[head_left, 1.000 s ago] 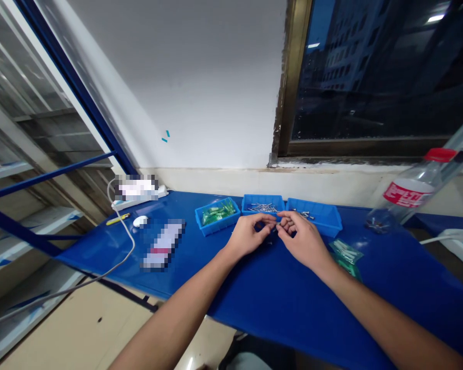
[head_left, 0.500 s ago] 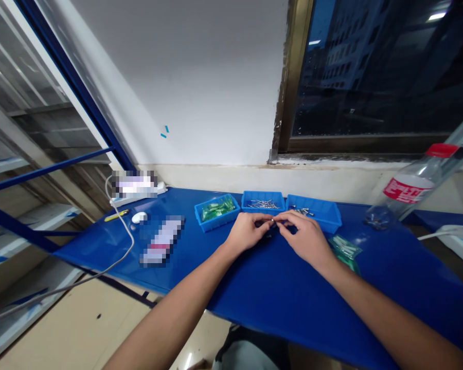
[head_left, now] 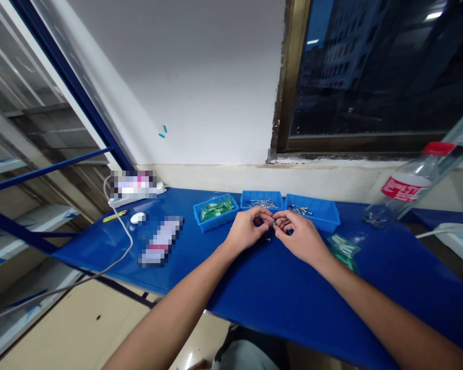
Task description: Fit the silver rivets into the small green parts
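Observation:
My left hand (head_left: 249, 228) and my right hand (head_left: 298, 234) meet fingertip to fingertip just above the blue table (head_left: 254, 298). Both are closed in a pinch around a tiny greyish piece between them, too small and covered to name. Close behind the fingers stand a blue bin of long thin screws or nails (head_left: 263, 203) and another blue bin (head_left: 324, 216) with short metal fasteners (head_left: 301, 210). A third blue bin (head_left: 216, 222) holds green-tinted plastic packets (head_left: 217, 206). A small bright bit lies on the table under my fingers.
Clear green-tinted bags of pale pieces (head_left: 343, 246) lie beside my right forearm. A plastic bottle with a red cap (head_left: 409, 185) stands at the right. Towards the left are a yellow cutter (head_left: 114, 216), a white mouse (head_left: 138, 218), a blurred-out flat item (head_left: 161, 241) and a cable (head_left: 129, 244).
My right hand's fingers have curled in more and its fingertips sit slightly lower at the pinch. The left hand stays nearly in place. The whole view has shifted slightly.

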`<state>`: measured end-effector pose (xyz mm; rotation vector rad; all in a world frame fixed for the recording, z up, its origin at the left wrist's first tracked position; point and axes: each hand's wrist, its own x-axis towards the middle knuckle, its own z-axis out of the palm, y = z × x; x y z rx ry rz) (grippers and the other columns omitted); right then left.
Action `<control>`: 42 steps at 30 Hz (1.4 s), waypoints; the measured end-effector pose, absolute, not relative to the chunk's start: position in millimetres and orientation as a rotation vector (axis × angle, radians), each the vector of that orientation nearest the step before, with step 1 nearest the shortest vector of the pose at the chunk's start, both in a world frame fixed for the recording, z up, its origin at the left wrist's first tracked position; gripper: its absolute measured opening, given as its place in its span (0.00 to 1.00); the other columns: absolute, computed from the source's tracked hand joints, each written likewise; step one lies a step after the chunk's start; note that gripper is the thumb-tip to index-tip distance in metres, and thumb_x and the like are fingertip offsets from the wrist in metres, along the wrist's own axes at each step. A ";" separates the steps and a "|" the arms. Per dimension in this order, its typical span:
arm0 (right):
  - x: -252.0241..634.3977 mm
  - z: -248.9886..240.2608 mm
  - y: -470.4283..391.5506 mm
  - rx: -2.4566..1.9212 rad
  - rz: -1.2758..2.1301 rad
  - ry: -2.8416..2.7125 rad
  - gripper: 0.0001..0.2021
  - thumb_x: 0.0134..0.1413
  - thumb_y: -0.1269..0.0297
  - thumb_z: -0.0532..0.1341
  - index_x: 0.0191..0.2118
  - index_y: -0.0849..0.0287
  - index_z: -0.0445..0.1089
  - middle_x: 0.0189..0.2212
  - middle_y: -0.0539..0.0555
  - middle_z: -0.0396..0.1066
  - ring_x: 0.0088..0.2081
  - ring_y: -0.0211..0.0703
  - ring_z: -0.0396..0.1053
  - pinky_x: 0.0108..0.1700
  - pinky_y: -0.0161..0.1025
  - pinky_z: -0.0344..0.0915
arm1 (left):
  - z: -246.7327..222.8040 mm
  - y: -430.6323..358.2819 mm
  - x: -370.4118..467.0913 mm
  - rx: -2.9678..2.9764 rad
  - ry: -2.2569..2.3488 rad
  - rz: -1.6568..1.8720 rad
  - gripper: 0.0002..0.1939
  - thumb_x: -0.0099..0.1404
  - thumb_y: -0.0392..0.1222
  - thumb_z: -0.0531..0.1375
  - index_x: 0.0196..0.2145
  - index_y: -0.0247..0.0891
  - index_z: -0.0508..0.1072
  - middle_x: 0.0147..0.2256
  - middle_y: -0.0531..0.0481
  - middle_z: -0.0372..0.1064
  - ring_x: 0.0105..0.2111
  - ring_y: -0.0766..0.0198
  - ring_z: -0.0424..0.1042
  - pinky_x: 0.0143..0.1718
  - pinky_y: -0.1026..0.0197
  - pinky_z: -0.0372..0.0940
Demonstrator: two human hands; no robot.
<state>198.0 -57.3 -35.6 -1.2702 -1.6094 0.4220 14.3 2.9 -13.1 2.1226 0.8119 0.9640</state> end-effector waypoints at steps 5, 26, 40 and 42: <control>199.8 -31.5 -58.5 -1.277 0.301 -1.629 0.07 0.60 0.65 0.61 0.41 0.56 0.76 0.37 0.54 0.76 0.33 0.43 0.74 0.36 0.41 0.75 | -7.5 -1.0 12.6 2.199 0.894 0.867 0.13 0.72 0.48 0.62 0.42 0.37 0.82 0.38 0.49 0.83 0.33 0.63 0.78 0.35 0.64 0.67; 200.1 -29.3 -58.2 -1.252 0.333 -1.640 0.07 0.61 0.63 0.63 0.45 0.55 0.74 0.38 0.55 0.78 0.37 0.46 0.77 0.41 0.44 0.76 | -13.3 4.5 13.6 2.062 0.808 0.970 0.19 0.65 0.32 0.65 0.54 0.37 0.77 0.41 0.49 0.83 0.41 0.61 0.82 0.48 0.60 0.73; 218.8 -19.2 -65.0 -1.235 -0.078 -2.050 0.11 0.69 0.64 0.59 0.50 0.50 0.78 0.44 0.57 0.77 0.48 0.55 0.72 0.55 0.55 0.69 | -6.4 5.1 6.7 1.981 0.925 1.075 0.17 0.75 0.50 0.59 0.54 0.39 0.77 0.46 0.45 0.82 0.44 0.56 0.81 0.46 0.57 0.74; 202.2 -20.9 -73.0 -1.187 0.084 -2.214 0.11 0.69 0.59 0.61 0.52 0.48 0.77 0.44 0.55 0.77 0.44 0.51 0.75 0.48 0.48 0.72 | -6.8 5.1 5.9 1.994 0.929 1.065 0.17 0.75 0.50 0.59 0.55 0.40 0.77 0.47 0.45 0.82 0.45 0.56 0.81 0.46 0.57 0.74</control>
